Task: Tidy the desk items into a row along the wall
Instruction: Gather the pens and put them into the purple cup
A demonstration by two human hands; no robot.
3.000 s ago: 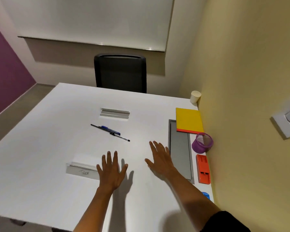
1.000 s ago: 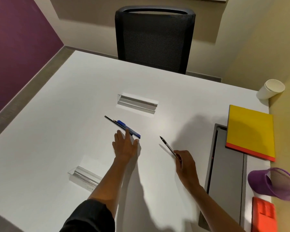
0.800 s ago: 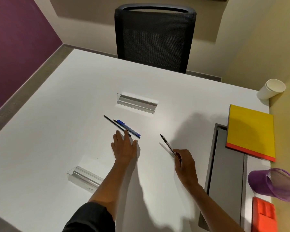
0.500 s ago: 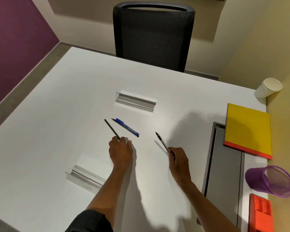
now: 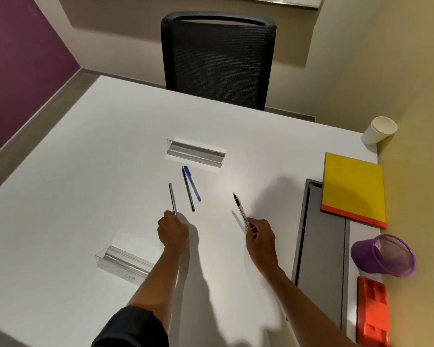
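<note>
Pens being gathered: left hand [image 5: 173,230] is pinching a slim grey pencil [image 5: 172,198], right hand [image 5: 260,237] gripping a clear black-tipped pen [image 5: 240,209]. Likely next, both are heading for the purple mesh cup [image 5: 383,255] lying tipped by the yellow wall [image 5: 416,83].

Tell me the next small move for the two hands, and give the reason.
Probably carry both held pens right, toward the purple mesh cup by the yellow wall. The left hand grips a grey pen, the right hand a clear pen; the other desk items already line that wall.
</note>
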